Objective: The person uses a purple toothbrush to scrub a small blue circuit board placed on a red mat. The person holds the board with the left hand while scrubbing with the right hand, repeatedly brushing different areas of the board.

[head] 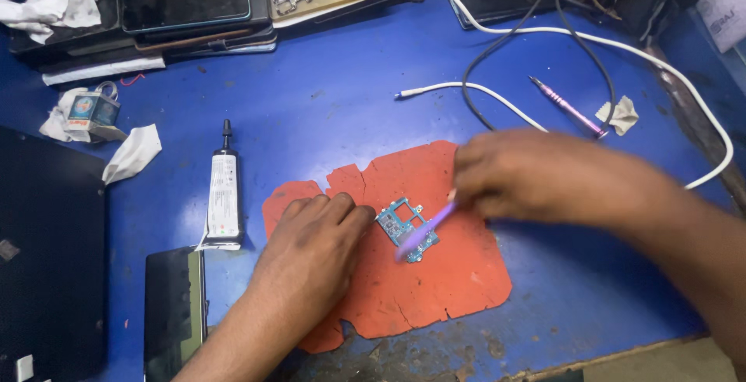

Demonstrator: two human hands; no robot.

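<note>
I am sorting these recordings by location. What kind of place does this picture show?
Most likely a phone repair bench. A small blue circuit board lies on a worn orange mat, the right hand works on it with a purple tool, and phones are stacked at the back.

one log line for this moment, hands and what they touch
left hand: steadies circuit board | right hand: holds purple tool, blurred, tip on board | board lies on orange mat | glue tube left
</note>
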